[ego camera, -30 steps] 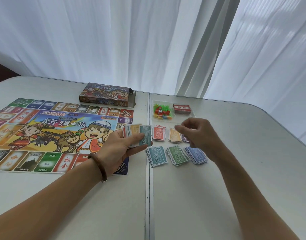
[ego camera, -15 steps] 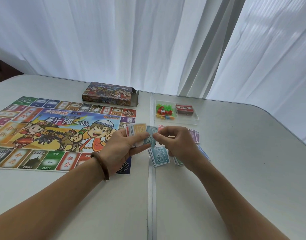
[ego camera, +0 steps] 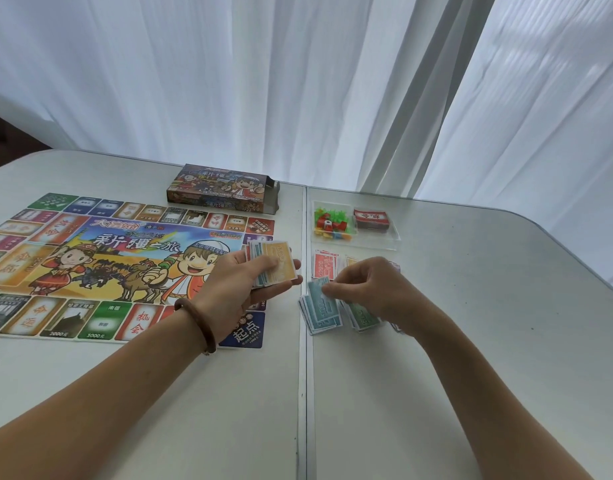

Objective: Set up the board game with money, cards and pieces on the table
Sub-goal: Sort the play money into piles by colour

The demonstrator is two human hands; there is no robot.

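Observation:
My left hand (ego camera: 244, 282) holds a fanned stack of paper money (ego camera: 275, 263) with an orange note on top, above the right edge of the colourful game board (ego camera: 100, 265). My right hand (ego camera: 374, 289) pinches a teal note (ego camera: 318, 289) just over the teal money pile (ego camera: 322, 315). A green pile (ego camera: 363, 320) lies partly under that hand. A red pile (ego camera: 325, 265) and an orange pile (ego camera: 351, 261) sit behind it. A further pile by my right wrist is mostly hidden.
A clear tray (ego camera: 384, 237) holds coloured plastic pieces (ego camera: 332, 225) and a red card deck (ego camera: 371, 219). The game box (ego camera: 225, 188) lies behind the board. White curtains hang along the far table edge. A seam (ego camera: 305, 375) splits the grey table.
My right hand took a teal note off the stack in my left hand and carried it down to the teal pile. An orange note now tops the held stack.

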